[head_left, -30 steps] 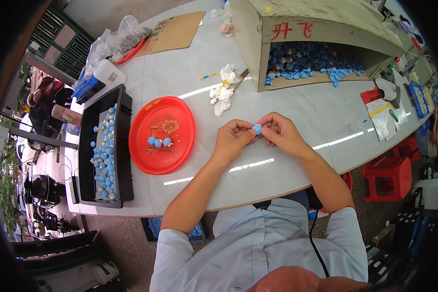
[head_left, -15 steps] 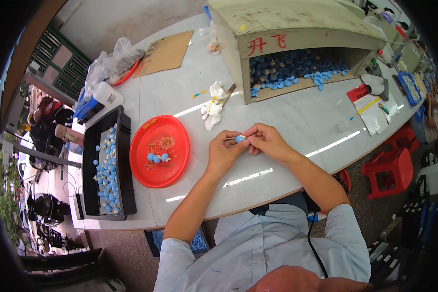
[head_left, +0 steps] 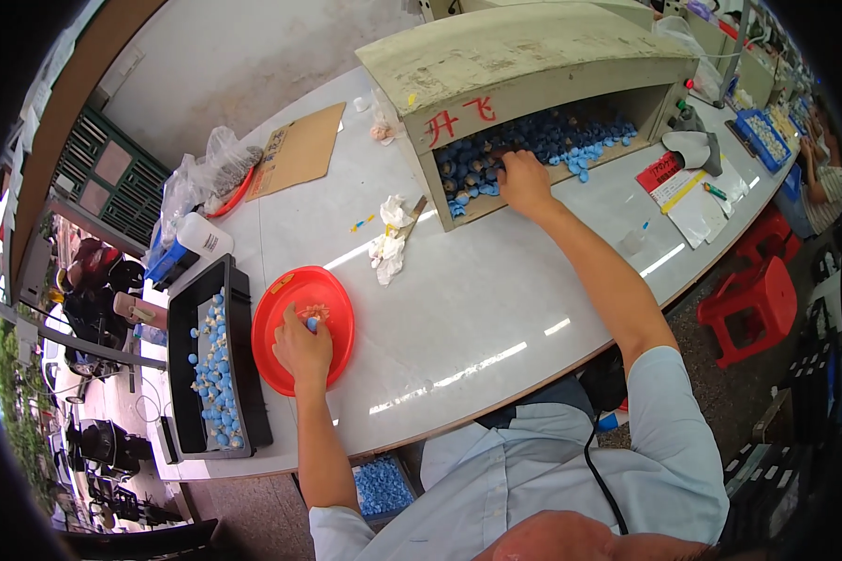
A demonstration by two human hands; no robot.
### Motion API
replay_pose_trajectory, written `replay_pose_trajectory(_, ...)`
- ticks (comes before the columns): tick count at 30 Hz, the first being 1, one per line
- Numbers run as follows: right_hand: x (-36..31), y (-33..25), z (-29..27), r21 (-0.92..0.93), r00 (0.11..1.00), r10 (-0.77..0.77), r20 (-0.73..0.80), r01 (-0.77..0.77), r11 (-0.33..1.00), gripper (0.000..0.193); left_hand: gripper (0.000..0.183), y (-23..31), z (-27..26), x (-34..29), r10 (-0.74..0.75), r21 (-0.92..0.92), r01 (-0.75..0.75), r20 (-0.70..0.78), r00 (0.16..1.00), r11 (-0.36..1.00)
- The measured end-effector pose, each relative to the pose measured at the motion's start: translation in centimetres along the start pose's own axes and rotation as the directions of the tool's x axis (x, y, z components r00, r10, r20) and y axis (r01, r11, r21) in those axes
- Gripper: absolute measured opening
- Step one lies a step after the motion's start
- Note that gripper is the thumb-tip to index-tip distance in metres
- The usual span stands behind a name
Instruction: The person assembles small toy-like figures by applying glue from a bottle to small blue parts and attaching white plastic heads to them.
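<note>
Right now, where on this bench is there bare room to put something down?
The widest bare patch of the white table lies between the red dish, the crumpled tissue and the right forearm. It is crowded at the black tray, where the left hand is in the dish, and where the right hand reaches into the box.

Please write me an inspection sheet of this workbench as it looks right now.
Surface: white table, glossy, with light glare.
Job's things: red dish under the left hand; open-fronted box of small blue parts; black tray with rows of blue parts.
Clutter: crumpled white rag, cardboard sheet, plastic bags, papers.
Hands: left hand in the dish, fingers closed on something small; right hand reaching among the box's parts, grasp unclear.
Cables: dark cord across the shirt.
Surroundings: red stools; another person at the far right.
</note>
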State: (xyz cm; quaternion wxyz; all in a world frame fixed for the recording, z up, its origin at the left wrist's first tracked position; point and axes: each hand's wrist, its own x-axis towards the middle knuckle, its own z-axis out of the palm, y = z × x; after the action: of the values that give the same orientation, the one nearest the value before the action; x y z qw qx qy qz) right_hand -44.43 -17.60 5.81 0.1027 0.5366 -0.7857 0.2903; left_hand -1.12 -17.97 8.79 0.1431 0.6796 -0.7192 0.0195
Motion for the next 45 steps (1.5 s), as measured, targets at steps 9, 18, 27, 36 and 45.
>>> replay_pose_trajectory(9, 2.2, -2.0, 0.9, 0.011, 0.991, 0.024, 0.129, -0.026, 1.000, 0.038, 0.054, 0.3, 0.0, -1.4, 0.112, -0.172, -0.184, -0.360, 0.926, 0.968)
replay_pose_trajectory(18, -5.6, -5.9, -2.4, 0.463, 0.968, -0.185, -0.172, 0.245, 0.852, 0.049, 0.042, 8.4, 2.3, -3.8, 0.273, -0.981, 0.087, 0.133, 0.953, 0.174)
replay_pose_trajectory(27, -16.0, -9.0, -6.3, 0.493, 0.913, -0.387, 0.131, 0.279, 0.824, 0.064, 0.035, 14.1, 5.7, -6.3, 0.511, -0.830, 0.551, 0.512, 0.691, 0.086)
replay_pose_trajectory(36, -18.8, 4.8, -11.5, 0.171, 0.799, 0.253, -0.546, -0.190, 0.967, 0.058, 0.024, 11.2, 3.9, -5.5, 0.492, -0.708, 0.703, 0.635, 0.596, 0.062)
replay_pose_trajectory(45, -16.7, 12.4, -9.8, 0.068, 0.920, 0.297, -0.254, -0.290, 0.955, 0.039, 0.032, 11.5, 3.7, -6.0, 0.564, -0.683, 0.707, 0.662, 0.494, 0.183)
